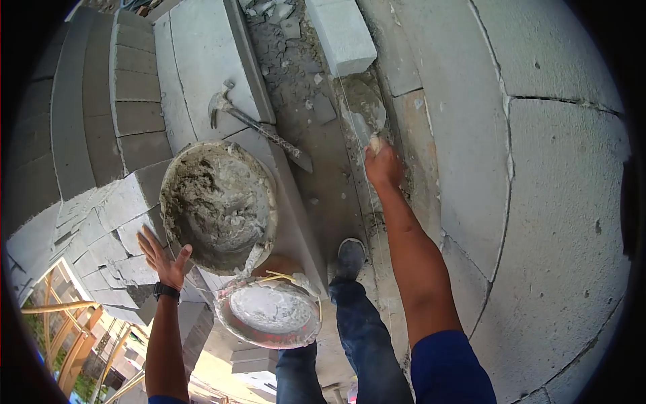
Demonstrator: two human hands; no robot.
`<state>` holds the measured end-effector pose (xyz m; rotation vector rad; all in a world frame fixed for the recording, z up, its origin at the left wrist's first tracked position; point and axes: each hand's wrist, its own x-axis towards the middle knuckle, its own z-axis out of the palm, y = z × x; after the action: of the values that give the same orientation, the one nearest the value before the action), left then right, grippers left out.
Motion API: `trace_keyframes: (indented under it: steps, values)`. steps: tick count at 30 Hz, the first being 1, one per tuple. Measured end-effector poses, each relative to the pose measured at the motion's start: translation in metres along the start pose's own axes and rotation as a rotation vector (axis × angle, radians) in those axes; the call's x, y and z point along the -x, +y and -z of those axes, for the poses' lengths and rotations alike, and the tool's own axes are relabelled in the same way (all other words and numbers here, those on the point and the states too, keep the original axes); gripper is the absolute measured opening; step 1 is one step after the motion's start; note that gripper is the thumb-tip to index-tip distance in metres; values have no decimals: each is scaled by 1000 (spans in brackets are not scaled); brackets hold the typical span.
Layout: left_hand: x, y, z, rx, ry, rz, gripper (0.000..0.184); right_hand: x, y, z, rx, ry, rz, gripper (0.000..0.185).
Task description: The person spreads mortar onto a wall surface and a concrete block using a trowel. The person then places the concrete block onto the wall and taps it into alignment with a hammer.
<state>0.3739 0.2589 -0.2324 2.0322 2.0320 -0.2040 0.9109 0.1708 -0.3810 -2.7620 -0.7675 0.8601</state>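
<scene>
My right hand (384,165) is closed round the handle of a trowel (359,126), its blade down on the wet mortar (367,99) along the wall base. Just beyond the blade lies a pale block (342,37), with a thin string running past it. My left hand (161,259) is spread, its fingers apart, against the stacked blocks (111,246) beside a round tub (269,202). Grey mortar (219,202) fills part of that tub and crusts its rim.
A claw hammer (252,124) lies across the block ledge above the tub. Nearer me, a bucket (232,323) holds whitish material. Broken rubble (276,30) covers the floor strip at the top. A tall block wall (558,175) rises on the right. My shoe (351,258) stands between ledge and wall.
</scene>
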Motion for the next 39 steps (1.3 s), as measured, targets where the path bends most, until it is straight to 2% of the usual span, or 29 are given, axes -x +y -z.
trace_keyframes:
  steps: [5, 8, 11, 14, 17, 23, 26, 29, 32, 35, 39]
  values:
    - [2, -3, 3, 36, -32, 4, 135, -5, 0, 4, 55, -91, -18, 46]
    - [-1, -1, 7, 65, -41, 13, 136, 2, 11, 1, -138, 78, 63, 42]
    - [1, -4, 6, 72, -32, -11, 137, -9, 10, 13, -188, -117, -19, 36]
    - [-1, 2, 7, 87, -33, -12, 139, -13, 9, 5, -263, 82, 135, 35]
    - [2, -3, 9, 81, -38, -23, 139, -23, -3, 17, -686, -289, -90, 38]
    - [0, -2, 7, 71, -26, -34, 139, -30, -18, 30, -661, -406, -170, 41]
    - [1, -3, 6, 65, -22, -38, 139, -35, -17, 37, -525, -425, -107, 37]
    - [2, -2, 7, 43, -22, -48, 134, -20, -29, 58, 128, -102, 133, 32]
    - [3, -1, 7, 32, -24, -54, 133, -14, -48, 85, 261, -101, 175, 32]
    - [2, 1, 8, 30, -22, -48, 135, -27, -61, 91, 298, -118, 199, 35]
    - [3, 0, 7, 25, -26, -36, 139, -64, -73, 85, 150, -351, 105, 41]
